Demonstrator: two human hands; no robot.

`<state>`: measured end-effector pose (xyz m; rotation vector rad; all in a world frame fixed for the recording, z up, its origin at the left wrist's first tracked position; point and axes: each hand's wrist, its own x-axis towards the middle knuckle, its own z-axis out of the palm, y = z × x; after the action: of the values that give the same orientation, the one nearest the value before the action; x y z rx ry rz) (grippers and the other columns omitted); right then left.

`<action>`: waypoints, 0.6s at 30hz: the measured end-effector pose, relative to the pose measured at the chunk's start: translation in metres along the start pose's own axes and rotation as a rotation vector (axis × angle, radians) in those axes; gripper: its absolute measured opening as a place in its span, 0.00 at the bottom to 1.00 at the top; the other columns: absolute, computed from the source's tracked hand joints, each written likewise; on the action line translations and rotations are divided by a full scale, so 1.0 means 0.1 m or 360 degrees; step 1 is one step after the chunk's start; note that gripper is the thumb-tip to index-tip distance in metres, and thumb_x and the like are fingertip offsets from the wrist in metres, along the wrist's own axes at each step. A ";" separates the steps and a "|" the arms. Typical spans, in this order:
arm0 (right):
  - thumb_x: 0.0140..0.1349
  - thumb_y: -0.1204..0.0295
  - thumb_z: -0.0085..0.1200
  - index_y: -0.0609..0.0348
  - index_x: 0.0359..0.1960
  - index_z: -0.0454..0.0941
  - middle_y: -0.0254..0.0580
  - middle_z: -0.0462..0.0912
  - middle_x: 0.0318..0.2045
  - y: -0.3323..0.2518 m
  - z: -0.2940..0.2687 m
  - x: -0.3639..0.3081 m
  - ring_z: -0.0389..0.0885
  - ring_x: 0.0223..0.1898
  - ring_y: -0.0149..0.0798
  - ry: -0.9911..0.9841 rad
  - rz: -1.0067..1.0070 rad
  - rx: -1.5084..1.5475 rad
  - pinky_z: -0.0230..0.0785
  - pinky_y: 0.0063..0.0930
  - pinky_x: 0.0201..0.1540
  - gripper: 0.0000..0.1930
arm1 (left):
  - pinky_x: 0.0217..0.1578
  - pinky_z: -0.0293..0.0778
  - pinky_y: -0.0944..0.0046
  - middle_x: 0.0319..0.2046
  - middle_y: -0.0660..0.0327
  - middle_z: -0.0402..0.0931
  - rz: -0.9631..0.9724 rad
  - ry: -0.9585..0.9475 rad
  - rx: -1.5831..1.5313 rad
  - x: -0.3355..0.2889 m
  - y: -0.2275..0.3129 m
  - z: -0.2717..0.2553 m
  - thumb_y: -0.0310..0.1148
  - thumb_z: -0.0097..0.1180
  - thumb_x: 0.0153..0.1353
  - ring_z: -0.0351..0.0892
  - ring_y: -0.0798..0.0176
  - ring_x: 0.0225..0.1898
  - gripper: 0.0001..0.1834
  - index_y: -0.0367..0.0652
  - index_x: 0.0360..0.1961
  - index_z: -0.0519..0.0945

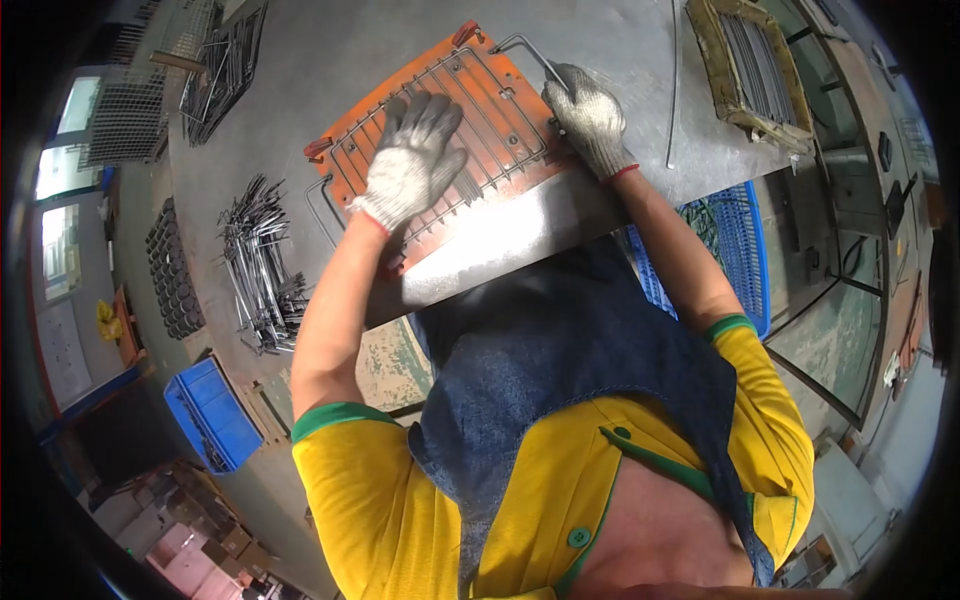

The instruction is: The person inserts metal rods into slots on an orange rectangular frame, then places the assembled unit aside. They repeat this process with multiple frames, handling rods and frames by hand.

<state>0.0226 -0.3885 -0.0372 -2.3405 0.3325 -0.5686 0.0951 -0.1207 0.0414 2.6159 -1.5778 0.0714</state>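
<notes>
An orange jig plate [400, 88] lies tilted on the metal table, with red clamps at its corners. On it rests a wire rack [490, 125] of parallel thin rods inside a bent frame. My left hand [412, 160], in a white knit glove with grey fingers, lies flat over the rack, fingers stretched out. At the plate's right end, my gloved right hand [590, 115] is closed round a bent wire handle [522, 42]; its fingertips are partly hidden. Another bent wire handle [318, 205] sticks out at the plate's left end.
Bent wire pieces [258, 270] are heaped on the table at left. Wire frames [225, 70] stand at the far left. A box of straight rods [755, 75] and one long rod [673, 90] lie at right. Blue crates [755, 260] stand below the table's edge.
</notes>
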 end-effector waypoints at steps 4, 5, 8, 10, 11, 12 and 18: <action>0.69 0.54 0.50 0.55 0.55 0.79 0.46 0.86 0.40 -0.02 -0.01 0.00 0.87 0.30 0.43 -0.0012 0.0059 0.0053 0.77 0.40 0.42 0.21 | 0.73 0.48 0.40 0.65 0.46 0.66 -0.0088 0.0161 -0.0035 -0.31 -0.06 0.01 0.47 0.54 0.66 0.59 0.39 0.71 0.32 0.38 0.65 0.69; 0.69 0.54 0.50 0.55 0.55 0.79 0.46 0.86 0.40 -0.03 -0.03 0.00 0.86 0.30 0.43 -0.0048 0.0113 0.0076 0.77 0.39 0.42 0.21 | 0.73 0.49 0.39 0.66 0.45 0.65 -0.0109 0.0103 -0.0042 -0.31 -0.06 0.04 0.48 0.53 0.66 0.58 0.39 0.71 0.32 0.38 0.65 0.69; 0.69 0.55 0.49 0.54 0.55 0.78 0.47 0.85 0.41 -0.03 -0.01 0.00 0.86 0.33 0.46 -0.0122 0.0201 0.0099 0.77 0.42 0.42 0.21 | 0.73 0.48 0.39 0.68 0.44 0.64 -0.0095 0.0080 -0.0032 -0.05 0.07 0.07 0.50 0.51 0.68 0.56 0.38 0.72 0.33 0.37 0.66 0.69; 0.69 0.54 0.48 0.53 0.54 0.77 0.50 0.85 0.44 -0.08 -0.07 0.02 0.85 0.42 0.54 -0.0191 0.0242 0.0126 0.76 0.48 0.47 0.21 | 0.72 0.50 0.39 0.64 0.47 0.66 -0.0024 0.0203 -0.0043 0.04 0.08 0.11 0.49 0.52 0.66 0.58 0.41 0.71 0.32 0.37 0.64 0.70; 0.69 0.54 0.48 0.53 0.54 0.77 0.50 0.85 0.44 -0.12 -0.09 0.01 0.85 0.42 0.54 -0.0231 0.0250 0.0119 0.75 0.48 0.47 0.21 | 0.71 0.51 0.39 0.62 0.48 0.67 0.0005 0.0237 -0.0026 0.02 0.06 0.13 0.48 0.55 0.64 0.60 0.43 0.69 0.31 0.38 0.62 0.72; 0.69 0.54 0.48 0.53 0.54 0.78 0.50 0.85 0.43 -0.18 -0.14 0.01 0.85 0.41 0.54 -0.0264 0.0262 0.0110 0.75 0.48 0.47 0.21 | 0.70 0.53 0.39 0.60 0.50 0.68 0.0040 0.0273 -0.0010 0.04 0.04 0.14 0.47 0.57 0.62 0.61 0.45 0.68 0.30 0.38 0.60 0.73; 0.70 0.53 0.46 0.52 0.55 0.78 0.49 0.85 0.41 -0.07 -0.08 0.02 0.85 0.39 0.53 -0.0124 0.0162 0.0073 0.75 0.48 0.47 0.21 | 0.67 0.56 0.41 0.55 0.53 0.70 0.0010 0.0226 0.0019 -0.40 -0.15 -0.09 0.43 0.58 0.59 0.66 0.48 0.62 0.28 0.40 0.57 0.74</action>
<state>0.0207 -0.3888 -0.0271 -2.2803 0.3960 -0.4300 0.0895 -0.0776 0.0467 2.5513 -1.5425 0.2617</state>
